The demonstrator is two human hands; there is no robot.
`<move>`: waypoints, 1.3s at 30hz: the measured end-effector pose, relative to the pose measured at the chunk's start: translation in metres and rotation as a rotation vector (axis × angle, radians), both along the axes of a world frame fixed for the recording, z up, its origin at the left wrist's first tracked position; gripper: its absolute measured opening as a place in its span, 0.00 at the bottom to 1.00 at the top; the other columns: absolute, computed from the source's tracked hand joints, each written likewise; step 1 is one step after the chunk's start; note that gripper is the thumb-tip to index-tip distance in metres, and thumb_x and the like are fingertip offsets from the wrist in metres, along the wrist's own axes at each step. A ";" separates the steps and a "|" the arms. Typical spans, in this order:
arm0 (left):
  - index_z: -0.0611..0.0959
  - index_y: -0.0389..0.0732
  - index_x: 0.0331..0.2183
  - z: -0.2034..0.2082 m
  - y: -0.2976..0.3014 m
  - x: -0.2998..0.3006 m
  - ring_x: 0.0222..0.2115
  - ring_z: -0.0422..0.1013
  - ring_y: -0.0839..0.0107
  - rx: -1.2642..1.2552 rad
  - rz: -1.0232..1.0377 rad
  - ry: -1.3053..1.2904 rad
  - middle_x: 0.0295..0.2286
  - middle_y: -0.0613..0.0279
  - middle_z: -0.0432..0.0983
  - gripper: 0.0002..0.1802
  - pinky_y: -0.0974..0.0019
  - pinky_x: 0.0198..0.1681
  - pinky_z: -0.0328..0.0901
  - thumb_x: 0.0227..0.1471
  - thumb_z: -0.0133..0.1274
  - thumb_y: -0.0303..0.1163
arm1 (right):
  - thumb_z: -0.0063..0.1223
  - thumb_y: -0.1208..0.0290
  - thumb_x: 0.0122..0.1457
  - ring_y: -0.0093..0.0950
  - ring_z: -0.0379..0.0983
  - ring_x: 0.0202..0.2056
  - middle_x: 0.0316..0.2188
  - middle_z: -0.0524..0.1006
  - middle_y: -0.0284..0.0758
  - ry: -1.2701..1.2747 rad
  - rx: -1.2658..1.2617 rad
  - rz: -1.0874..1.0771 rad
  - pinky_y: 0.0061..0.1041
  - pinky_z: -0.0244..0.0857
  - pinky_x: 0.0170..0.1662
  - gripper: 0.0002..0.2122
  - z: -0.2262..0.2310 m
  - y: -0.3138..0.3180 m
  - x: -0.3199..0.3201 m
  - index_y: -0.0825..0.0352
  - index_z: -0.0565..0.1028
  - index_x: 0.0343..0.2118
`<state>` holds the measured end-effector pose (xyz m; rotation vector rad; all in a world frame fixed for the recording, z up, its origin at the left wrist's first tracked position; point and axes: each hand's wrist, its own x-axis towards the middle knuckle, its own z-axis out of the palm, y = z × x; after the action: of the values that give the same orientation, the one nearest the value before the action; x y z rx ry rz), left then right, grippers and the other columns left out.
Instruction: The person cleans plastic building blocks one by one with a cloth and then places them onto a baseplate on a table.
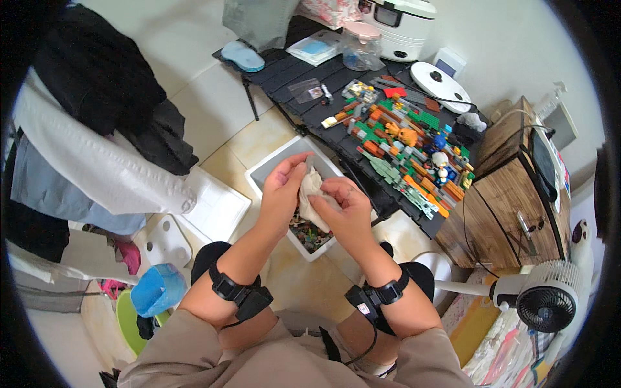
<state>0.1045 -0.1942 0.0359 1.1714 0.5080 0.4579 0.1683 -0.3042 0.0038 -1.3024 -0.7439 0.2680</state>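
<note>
Here, we log: our left hand and right hand, close together, both pinching cream cloth | cloth: over white bin | black desk: toy bricks, right of bin.

Rides on the head, as the left of two side-by-side fisheye lenses. Looks steeply down and slightly forward over the wearer's beige fabric shirt, very near at the lower edge. Centres on the bare left hand and bare right hand, seen from above and behind. Peers past both into the pale grey rectangular plastic tub, lower down. Catches the black slatted desk obliquely at upper right, farther off. Spans from white long-sleeved cloth garment to brown wood-grain cabinet, bending edges toward a black rim.
</note>
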 end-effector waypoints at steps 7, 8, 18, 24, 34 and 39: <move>0.77 0.37 0.44 0.000 -0.011 0.001 0.27 0.65 0.86 0.185 -0.072 -0.014 0.31 0.69 0.74 0.14 0.80 0.29 0.60 0.57 0.43 0.28 | 0.55 0.78 0.52 0.13 0.67 0.26 0.24 0.72 0.28 0.286 0.091 -0.102 0.12 0.61 0.28 0.06 0.019 0.001 0.009 0.70 0.69 0.30; 0.76 0.39 0.45 0.001 -0.015 0.001 0.22 0.60 0.86 0.182 -0.100 -0.009 0.26 0.73 0.70 0.15 0.81 0.24 0.56 0.58 0.43 0.30 | 0.54 0.78 0.53 0.12 0.66 0.25 0.25 0.72 0.28 0.253 0.121 -0.130 0.11 0.60 0.27 0.05 0.009 0.000 0.013 0.69 0.69 0.29; 0.71 0.39 0.49 0.009 0.007 -0.002 0.17 0.51 0.83 -0.354 -0.323 -0.122 0.16 0.72 0.57 0.18 0.79 0.18 0.48 0.59 0.39 0.35 | 0.43 0.81 0.56 0.27 0.74 0.34 0.41 0.72 0.42 0.504 0.419 -0.134 0.22 0.69 0.37 0.03 0.020 0.006 0.028 0.67 0.63 0.31; 0.70 0.37 0.49 0.008 0.006 -0.007 0.18 0.54 0.82 -0.413 -0.371 -0.184 0.18 0.71 0.59 0.18 0.79 0.18 0.50 0.59 0.39 0.33 | 0.41 0.87 0.51 0.25 0.72 0.35 0.39 0.72 0.41 0.388 0.276 -0.005 0.22 0.68 0.38 0.12 0.028 -0.008 0.029 0.65 0.61 0.37; 0.72 0.39 0.47 0.006 0.013 -0.006 0.19 0.57 0.83 -0.419 -0.351 -0.096 0.22 0.72 0.61 0.19 0.81 0.17 0.51 0.58 0.44 0.40 | 0.54 0.87 0.48 0.26 0.70 0.42 0.44 0.69 0.40 0.253 0.180 0.071 0.24 0.66 0.45 0.28 0.023 -0.010 0.031 0.67 0.58 0.53; 0.72 0.40 0.47 0.008 0.012 -0.007 0.19 0.58 0.84 -0.375 -0.362 -0.062 0.22 0.72 0.62 0.20 0.82 0.16 0.52 0.56 0.47 0.41 | 0.58 0.84 0.48 0.19 0.66 0.39 0.39 0.71 0.36 0.306 0.100 -0.014 0.19 0.63 0.42 0.12 0.016 -0.011 0.032 0.65 0.66 0.31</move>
<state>0.0971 -0.1821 0.0440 0.8588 0.3015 0.0794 0.2005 -0.3148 0.0198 -1.1392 -0.4821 0.4040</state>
